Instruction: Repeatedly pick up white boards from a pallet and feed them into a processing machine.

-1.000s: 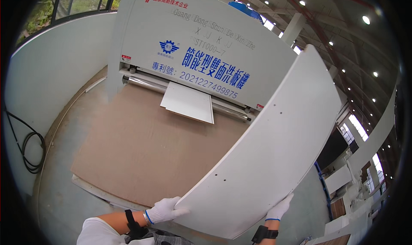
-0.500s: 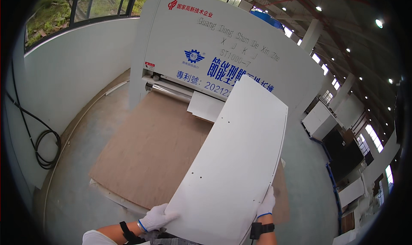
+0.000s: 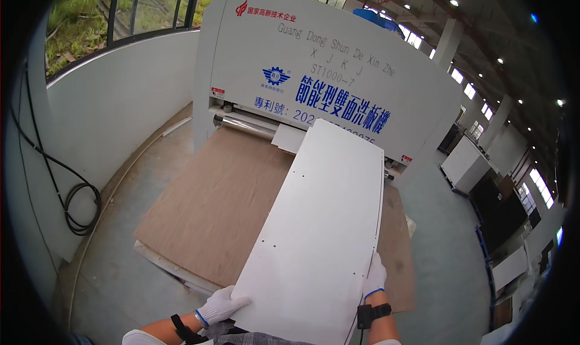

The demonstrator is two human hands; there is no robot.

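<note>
The long white board runs off the bottom edge, so its near end is not seen. It covers the palms and most fingers of the left hand and right hand, and perhaps half of a smaller white sheet at the machine.
</note>
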